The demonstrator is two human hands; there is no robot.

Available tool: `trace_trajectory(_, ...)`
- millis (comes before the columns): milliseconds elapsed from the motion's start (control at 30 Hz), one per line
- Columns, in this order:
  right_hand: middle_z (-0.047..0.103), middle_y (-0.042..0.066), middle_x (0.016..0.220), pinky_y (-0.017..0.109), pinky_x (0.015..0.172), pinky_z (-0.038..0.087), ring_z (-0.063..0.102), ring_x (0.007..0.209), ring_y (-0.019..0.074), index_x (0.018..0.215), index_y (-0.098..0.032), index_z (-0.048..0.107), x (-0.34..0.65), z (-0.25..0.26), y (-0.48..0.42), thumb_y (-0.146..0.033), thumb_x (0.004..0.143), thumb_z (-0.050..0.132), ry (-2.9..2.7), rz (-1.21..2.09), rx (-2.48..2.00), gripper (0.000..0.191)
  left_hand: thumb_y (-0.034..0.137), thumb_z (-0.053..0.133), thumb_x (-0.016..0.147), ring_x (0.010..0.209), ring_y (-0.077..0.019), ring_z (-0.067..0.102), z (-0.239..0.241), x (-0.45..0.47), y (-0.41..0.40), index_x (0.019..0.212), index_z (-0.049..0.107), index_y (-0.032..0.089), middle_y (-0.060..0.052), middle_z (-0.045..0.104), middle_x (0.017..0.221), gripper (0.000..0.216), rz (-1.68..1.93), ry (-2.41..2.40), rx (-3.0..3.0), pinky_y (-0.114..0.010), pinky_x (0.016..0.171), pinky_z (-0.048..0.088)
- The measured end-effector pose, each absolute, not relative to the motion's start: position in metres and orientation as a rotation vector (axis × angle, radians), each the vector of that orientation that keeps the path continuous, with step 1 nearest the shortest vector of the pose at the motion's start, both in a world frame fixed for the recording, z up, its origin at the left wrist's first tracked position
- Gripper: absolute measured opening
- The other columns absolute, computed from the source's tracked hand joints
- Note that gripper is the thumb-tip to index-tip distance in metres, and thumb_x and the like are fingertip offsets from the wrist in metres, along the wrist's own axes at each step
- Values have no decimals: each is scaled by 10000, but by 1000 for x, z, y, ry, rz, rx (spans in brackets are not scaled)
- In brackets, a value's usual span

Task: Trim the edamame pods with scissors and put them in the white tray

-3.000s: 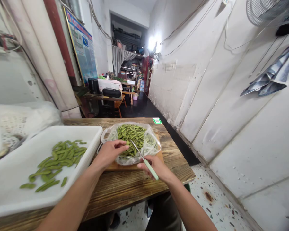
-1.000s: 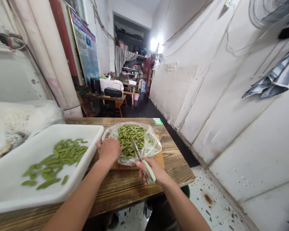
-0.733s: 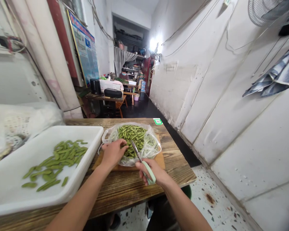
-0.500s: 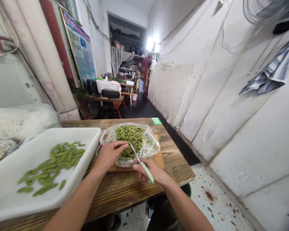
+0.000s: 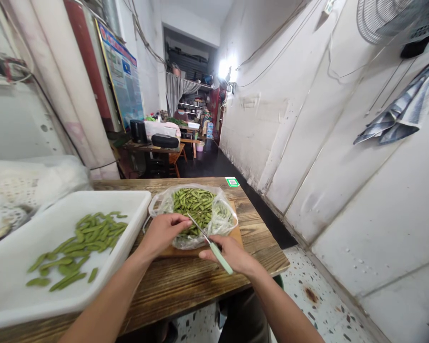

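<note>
My right hand [image 5: 230, 255] grips a pair of scissors [image 5: 218, 255] with pale green handles, the blades pointing up and left. My left hand [image 5: 168, 231] is closed in a pinch at the blade tips, on what looks like an edamame pod, mostly hidden by the fingers. Both hands are over the near side of a clear plastic bag [image 5: 223, 216] full of green edamame pods [image 5: 193, 200]. Beneath the bag lies a wooden board [image 5: 238, 233]. To the left, a white plastic tray [image 5: 128, 197] holds a loose heap of pods [image 5: 89, 233].
All this stands on a wooden table [image 5: 260, 238]. A green QR code card [image 5: 232, 182] lies at its far edge. Plastic-wrapped items [image 5: 32, 186] are behind the tray. Farther back, a person [image 5: 180, 114] sits at another table. A white wall [image 5: 307, 143] runs along the right.
The scissors have turned slightly in my right hand, their handles swinging lower and to the right, and the blades look closer together. My left hand stays nearly in place, still pinching.
</note>
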State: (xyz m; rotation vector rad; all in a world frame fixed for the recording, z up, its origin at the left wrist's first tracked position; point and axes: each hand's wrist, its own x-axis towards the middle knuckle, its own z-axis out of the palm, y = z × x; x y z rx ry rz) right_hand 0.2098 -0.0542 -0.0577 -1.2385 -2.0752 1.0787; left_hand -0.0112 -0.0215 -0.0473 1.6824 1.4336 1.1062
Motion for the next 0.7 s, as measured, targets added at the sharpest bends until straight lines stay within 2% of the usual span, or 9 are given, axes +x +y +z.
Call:
trace_trajectory(367, 533, -21, 637, 217, 594, 350, 476, 650, 141, 752, -167, 674, 207, -66, -52, -501, 743, 680, -2081, 1043, -1230, 334, 437, 702, 587, 637, -215, 623, -51, -14, -16, 649, 759, 222, -33, 726, 642, 231, 1042, 1396, 1568, -280, 629, 451)
trace_trajectory(600, 450, -38, 540, 211, 525, 308, 428, 554, 111, 585, -158, 553, 209, -71, -46, -537, 704, 704, -2098, 1077, -1240, 425, 430, 723, 537, 518, -178, 568, -50, -14, -16, 577, 727, 215, -32, 694, 562, 218, 964, 1377, 1470, -265, 533, 425)
trace_trajectory(700, 456, -48, 506, 204, 467, 303, 433, 488, 98, 630, -168, 552, 210, -69, -46, -555, 681, 719, -2008, 1255, -1261, 425, 409, 749, 542, 552, -165, 594, -50, -12, -17, 684, 729, 194, -39, 708, 623, 259, 1034, 1316, 1277, -250, 517, 440)
